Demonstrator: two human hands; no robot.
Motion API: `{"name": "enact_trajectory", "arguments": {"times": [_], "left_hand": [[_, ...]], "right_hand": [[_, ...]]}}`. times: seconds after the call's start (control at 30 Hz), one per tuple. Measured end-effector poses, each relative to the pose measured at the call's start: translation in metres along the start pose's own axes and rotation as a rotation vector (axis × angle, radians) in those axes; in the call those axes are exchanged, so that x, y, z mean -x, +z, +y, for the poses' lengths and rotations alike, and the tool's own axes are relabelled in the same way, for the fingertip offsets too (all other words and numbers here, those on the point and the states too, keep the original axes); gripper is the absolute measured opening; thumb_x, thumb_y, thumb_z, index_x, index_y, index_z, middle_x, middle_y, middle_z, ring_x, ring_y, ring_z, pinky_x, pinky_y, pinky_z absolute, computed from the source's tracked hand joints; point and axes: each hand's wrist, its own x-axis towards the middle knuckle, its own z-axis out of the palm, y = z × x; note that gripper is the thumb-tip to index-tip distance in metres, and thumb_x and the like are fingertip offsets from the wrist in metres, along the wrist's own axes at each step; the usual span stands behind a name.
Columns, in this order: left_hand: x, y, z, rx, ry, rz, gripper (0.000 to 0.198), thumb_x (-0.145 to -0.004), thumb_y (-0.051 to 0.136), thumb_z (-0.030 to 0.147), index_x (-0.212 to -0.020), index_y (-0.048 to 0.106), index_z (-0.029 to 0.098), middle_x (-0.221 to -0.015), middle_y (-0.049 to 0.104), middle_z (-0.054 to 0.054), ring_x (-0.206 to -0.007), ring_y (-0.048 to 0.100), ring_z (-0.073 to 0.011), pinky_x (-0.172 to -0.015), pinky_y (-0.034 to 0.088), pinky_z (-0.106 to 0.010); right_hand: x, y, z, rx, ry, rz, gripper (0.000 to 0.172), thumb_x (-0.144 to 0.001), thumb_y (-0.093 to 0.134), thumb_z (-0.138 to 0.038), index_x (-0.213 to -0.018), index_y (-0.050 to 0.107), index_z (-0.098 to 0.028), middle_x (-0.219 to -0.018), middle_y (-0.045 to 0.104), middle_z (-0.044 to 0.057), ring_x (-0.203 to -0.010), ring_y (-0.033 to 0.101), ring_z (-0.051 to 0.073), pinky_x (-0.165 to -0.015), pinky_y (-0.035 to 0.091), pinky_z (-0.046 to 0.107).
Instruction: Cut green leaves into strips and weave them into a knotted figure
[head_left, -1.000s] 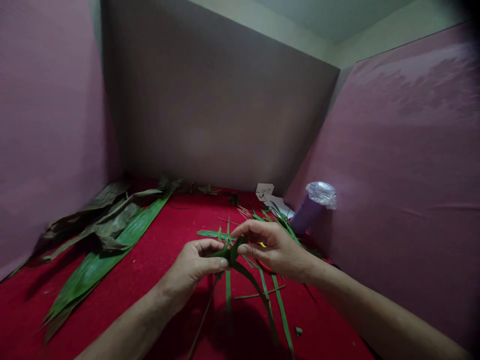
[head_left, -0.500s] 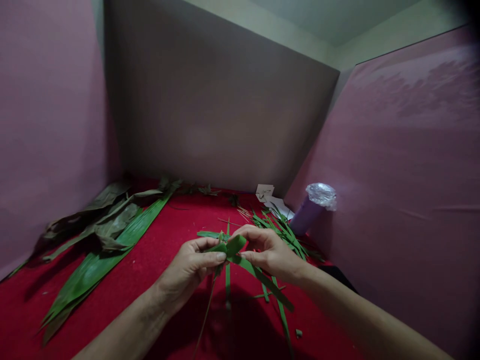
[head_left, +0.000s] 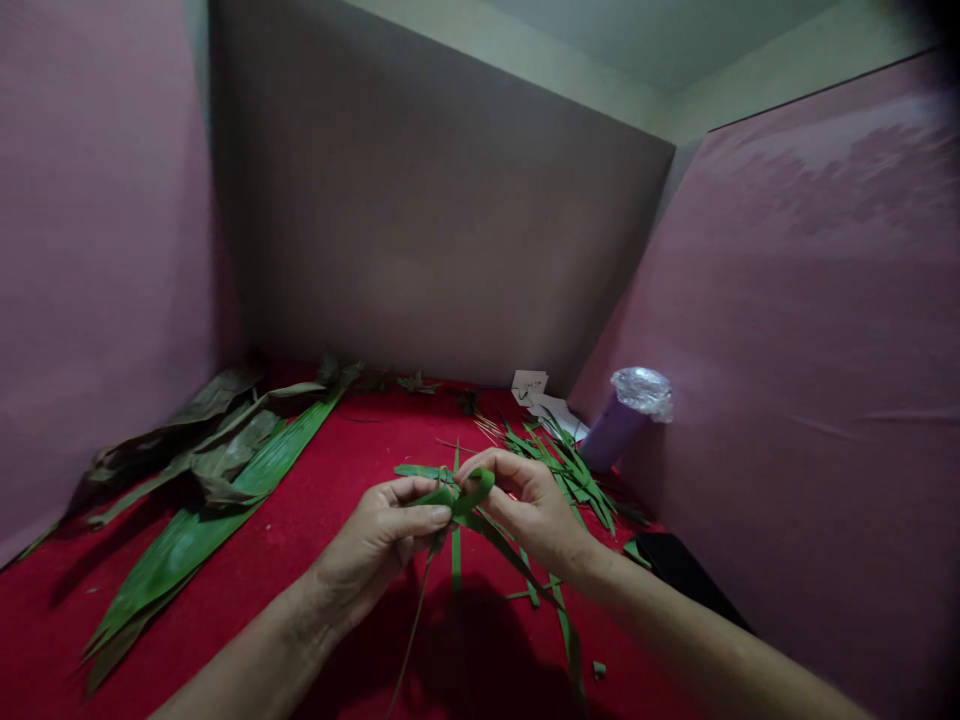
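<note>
My left hand [head_left: 390, 525] pinches a small folded piece of green leaf strip between thumb and fingers. From that piece a green leaf strip [head_left: 478, 492] curls up in a loop, and my right hand [head_left: 525, 500] has its fingers closed at the loop's far side. A long tail of the strip hangs down to the lower right, under my right hand. Below my left hand a thin stalk [head_left: 411, 640] dangles. Just behind the hands another short green strip [head_left: 420, 471] points left. My fingers cover part of the folds.
Large green leaves [head_left: 210, 535] and dried brown leaves [head_left: 225, 450] lie on the red cloth [head_left: 345, 600] at left. Cut green strips [head_left: 581, 470], white papers [head_left: 559, 415] and a purple container [head_left: 619, 425] with a plastic-covered top are at right. A black flat object [head_left: 686, 575] lies beside my right forearm.
The strip's upper end, which stood up flat, is now curled into a rounder loop. My right hand has turned slightly, its thumb tucked in closer behind the strip. The left hand holds its place.
</note>
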Motion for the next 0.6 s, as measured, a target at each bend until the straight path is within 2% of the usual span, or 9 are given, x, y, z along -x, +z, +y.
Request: {"name": "enact_trajectory", "arguments": {"times": [0.13,0.23,0.43,0.53,0.6], "left_hand": [[0.001,0.003,0.002,-0.018,0.025,0.017,0.016,-0.063,0.068,0.01,-0.078,0.069,0.014,-0.072,0.065,-0.002,-0.061,0.054,-0.0085,-0.058,0.04,-0.019],[0.002,0.004,0.002,-0.03,0.038,0.021,0.015,-0.063,0.068,0.01,-0.077,0.069,0.014,-0.071,0.066,-0.002,-0.061,0.055,-0.0088,-0.058,0.04,-0.02],[0.0,0.002,0.0,-0.045,0.05,0.047,0.016,-0.061,0.07,0.011,-0.077,0.068,0.015,-0.073,0.066,-0.002,-0.06,0.055,-0.0092,-0.06,0.041,-0.021],[0.0,0.002,0.0,-0.058,0.051,0.04,0.017,-0.061,0.07,0.012,-0.078,0.068,0.015,-0.076,0.066,-0.003,-0.063,0.056,-0.0103,-0.06,0.041,-0.021],[0.001,0.002,0.0,-0.066,0.053,0.043,0.017,-0.061,0.07,0.012,-0.077,0.068,0.015,-0.075,0.066,-0.003,-0.062,0.055,-0.0102,-0.06,0.041,-0.021]], "right_hand": [[0.0,-0.001,0.003,-0.038,0.051,0.046,0.005,-0.078,0.05,-0.016,-0.075,0.054,-0.017,-0.068,0.056,-0.001,-0.066,0.054,0.012,-0.064,0.043,0.026],[-0.002,-0.005,0.005,-0.036,0.061,0.028,0.005,-0.077,0.052,-0.015,-0.073,0.051,-0.017,-0.064,0.052,-0.003,-0.06,0.049,0.01,-0.057,0.04,0.023],[-0.006,-0.009,-0.004,-0.084,0.073,-0.119,0.011,-0.084,0.048,-0.023,-0.076,0.053,-0.018,-0.072,0.053,-0.001,-0.069,0.051,0.011,-0.066,0.043,0.026],[-0.007,-0.008,-0.006,-0.196,0.11,-0.122,0.01,-0.083,0.051,-0.025,-0.077,0.052,-0.018,-0.071,0.054,-0.001,-0.069,0.052,0.012,-0.068,0.044,0.028],[-0.008,-0.008,-0.007,-0.245,0.141,-0.104,0.009,-0.08,0.054,-0.026,-0.076,0.052,-0.018,-0.068,0.053,-0.002,-0.065,0.052,0.011,-0.065,0.044,0.027]]}}
